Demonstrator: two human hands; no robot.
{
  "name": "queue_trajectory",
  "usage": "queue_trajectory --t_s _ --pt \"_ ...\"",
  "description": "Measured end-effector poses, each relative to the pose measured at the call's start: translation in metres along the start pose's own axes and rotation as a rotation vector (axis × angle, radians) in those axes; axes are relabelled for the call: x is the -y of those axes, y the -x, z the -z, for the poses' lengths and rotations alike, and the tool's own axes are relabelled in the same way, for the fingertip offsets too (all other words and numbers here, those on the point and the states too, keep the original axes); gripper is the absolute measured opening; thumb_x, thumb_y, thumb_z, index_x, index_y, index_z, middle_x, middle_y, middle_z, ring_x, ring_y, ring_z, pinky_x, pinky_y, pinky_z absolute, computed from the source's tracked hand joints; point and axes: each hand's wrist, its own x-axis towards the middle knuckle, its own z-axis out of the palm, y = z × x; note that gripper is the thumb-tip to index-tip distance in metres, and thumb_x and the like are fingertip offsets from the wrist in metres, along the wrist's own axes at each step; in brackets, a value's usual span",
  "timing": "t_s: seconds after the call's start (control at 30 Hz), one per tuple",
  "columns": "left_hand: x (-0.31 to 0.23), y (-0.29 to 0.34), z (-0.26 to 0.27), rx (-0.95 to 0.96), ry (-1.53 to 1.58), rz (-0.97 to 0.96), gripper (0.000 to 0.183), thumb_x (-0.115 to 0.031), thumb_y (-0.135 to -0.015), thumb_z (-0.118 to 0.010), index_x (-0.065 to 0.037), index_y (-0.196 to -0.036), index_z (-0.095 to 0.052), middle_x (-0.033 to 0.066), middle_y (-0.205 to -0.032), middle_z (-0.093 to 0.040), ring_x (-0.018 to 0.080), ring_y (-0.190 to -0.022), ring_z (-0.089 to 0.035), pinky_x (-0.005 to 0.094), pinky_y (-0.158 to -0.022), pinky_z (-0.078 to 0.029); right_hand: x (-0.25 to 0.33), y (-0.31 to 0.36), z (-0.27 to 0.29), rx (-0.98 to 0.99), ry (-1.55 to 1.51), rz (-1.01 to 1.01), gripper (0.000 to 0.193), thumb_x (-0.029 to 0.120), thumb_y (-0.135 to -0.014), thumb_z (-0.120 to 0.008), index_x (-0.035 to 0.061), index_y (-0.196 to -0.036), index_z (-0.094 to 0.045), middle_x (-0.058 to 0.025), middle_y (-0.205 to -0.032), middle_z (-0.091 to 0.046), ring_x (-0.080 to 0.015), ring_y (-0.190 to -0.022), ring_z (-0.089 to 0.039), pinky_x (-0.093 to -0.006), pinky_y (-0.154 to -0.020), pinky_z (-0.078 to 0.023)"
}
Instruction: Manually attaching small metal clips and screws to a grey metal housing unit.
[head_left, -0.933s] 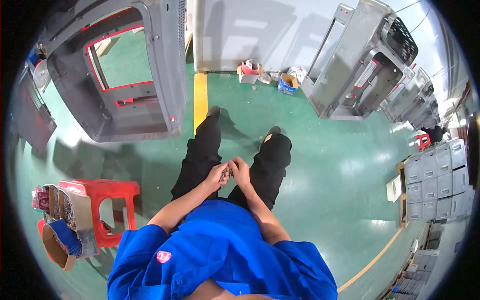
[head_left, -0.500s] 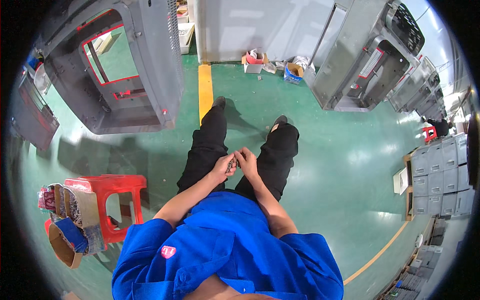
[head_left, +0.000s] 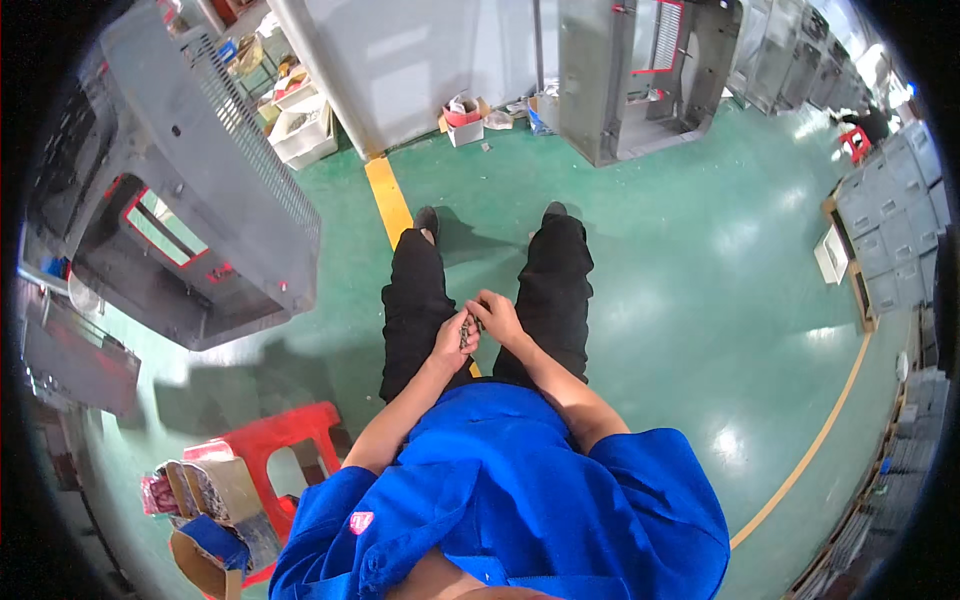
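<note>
My left hand (head_left: 454, 338) is cupped in front of my lap, its fingers curled around a small heap of dark metal pieces (head_left: 466, 332), perhaps screws or similar hardware, too small to tell. Close against it, my right hand (head_left: 497, 316) has its thumb and fingertips pinched together at the edge of the heap. Whatever lies between those fingertips is hidden. Both hands meet between my black-trousered legs, above the green floor.
To my left a red plastic stool (head_left: 285, 440) stands beside open cardboard boxes (head_left: 205, 555) of small parts. Large grey metal housings (head_left: 240, 240) rise at left and ahead right. White trays (head_left: 303, 130) and a box (head_left: 463, 122) lie ahead; grey bins (head_left: 885, 215) are stacked at right.
My view has turned, so the housings ahead sit further left and the stool lower and nearer my body. My hands stay together, with the metal pieces still in the left.
</note>
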Motion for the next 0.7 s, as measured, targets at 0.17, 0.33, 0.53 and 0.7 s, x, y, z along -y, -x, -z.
queue_trajectory --t_s 0.17,0.33,0.53,0.7 --pt "0.0 -0.001 -0.002 0.025 -0.044 0.007 0.026 -0.032 -0.096 -0.049 -0.011 -0.081 -0.049 0.0007 -0.062 -0.047 0.0092 -0.047 -0.042 0.0208 -0.035 -0.027 0.004 -0.014 0.018 -0.123 -0.186 -0.12 0.019 0.015 -0.081 -0.065 -0.003 -0.083 -0.06 -0.0077 -0.068 -0.061 -0.0162 -0.059 -0.058 -0.031 -0.057 -0.047" --pt "-0.001 -0.001 -0.006 0.094 -0.044 0.0 0.026 -0.031 -0.096 -0.049 -0.01 -0.08 -0.049 0.001 -0.063 -0.046 0.0093 -0.047 -0.041 0.0213 -0.036 -0.027 0.029 -0.063 0.103 -0.487 -0.018 0.153 0.019 0.014 -0.076 -0.068 0.0017 -0.09 -0.064 -0.0122 -0.091 -0.064 -0.0218 -0.079 -0.062 -0.0333 -0.068 -0.048" --pt "0.001 -0.001 -0.004 0.1 -0.031 -0.013 0.027 -0.032 -0.095 -0.05 -0.01 -0.08 -0.048 0.0013 -0.063 -0.046 0.0096 -0.047 -0.041 0.0212 -0.036 -0.027 0.06 -0.109 0.176 -0.707 0.173 0.267 0.03 0.013 -0.073 -0.071 0.0088 -0.102 -0.064 -0.0152 -0.133 -0.047 -0.0313 -0.113 -0.051 -0.04 -0.089 -0.047" --pt "0.0 -0.001 -0.003 0.116 0.007 0.002 0.025 -0.03 -0.095 -0.051 -0.01 -0.079 -0.048 0.0013 -0.063 -0.046 0.01 -0.047 -0.042 0.0215 -0.035 -0.027 0.044 -0.13 0.177 -0.587 0.315 0.237 0.036 0.018 -0.071 -0.071 0.0093 -0.105 -0.065 -0.0173 -0.136 -0.045 -0.0359 -0.123 -0.042 -0.0431 -0.104 -0.034"
